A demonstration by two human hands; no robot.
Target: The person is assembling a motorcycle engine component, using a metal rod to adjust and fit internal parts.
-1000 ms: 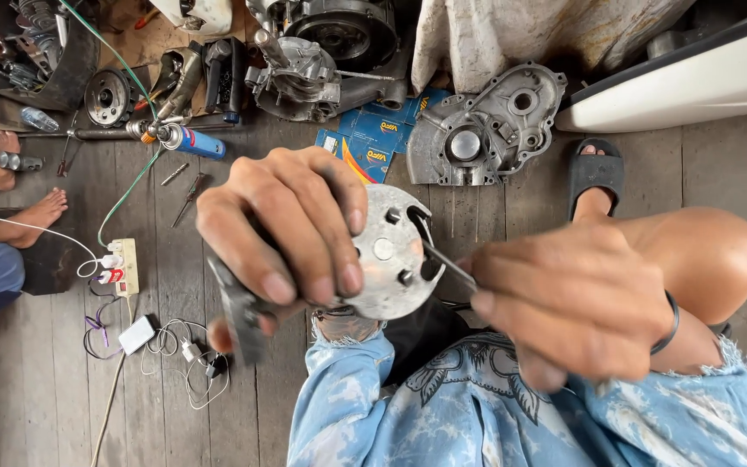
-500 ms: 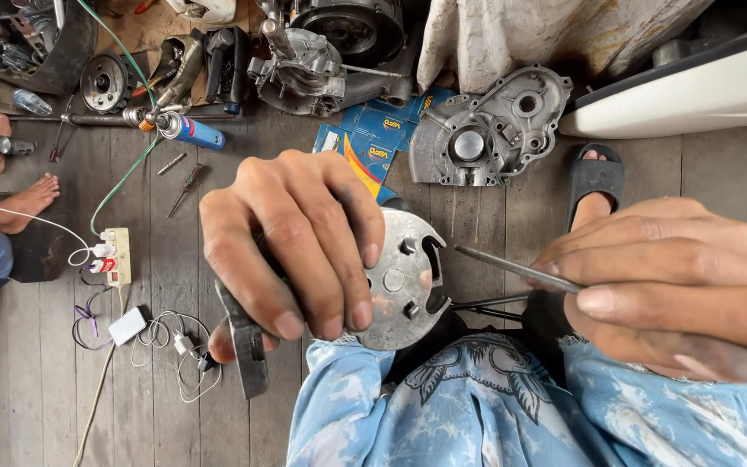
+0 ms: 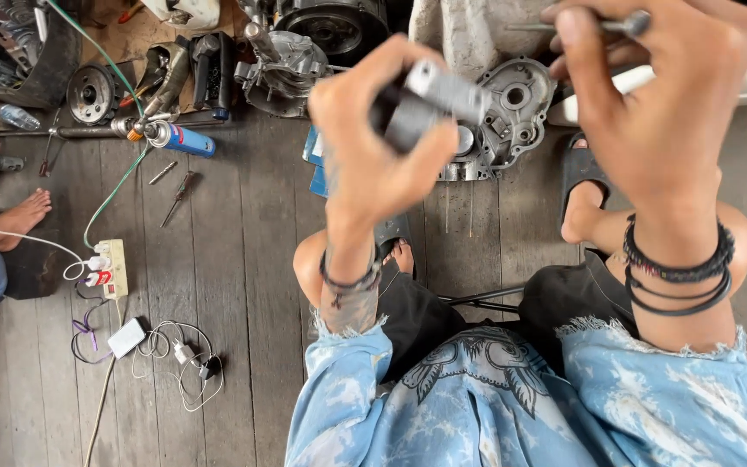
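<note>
**Two hands raised, a metal part in one and a thin tool in the other**

Both of my hands are lifted high over my knees. My left hand (image 3: 373, 147) has its fingers closed tight around a grey metal part (image 3: 438, 99), which is blurred; I can make out a pale cylindrical end sticking out past my fingertips and no more. My right hand (image 3: 659, 104) is pinched shut on a thin metal tool (image 3: 564, 26), whose shaft points left near the top edge, well apart from the part.

Below my hands, on the wooden plank floor (image 3: 244, 285), an engine cover (image 3: 503, 121) lies flat, just behind the part in this view. Further left lie a blue canister (image 3: 185, 140), a white power strip (image 3: 112, 268) with a green cable plugged in, and a small charger with tangled leads. Another person's bare foot (image 3: 19, 218) rests at the left edge.
</note>
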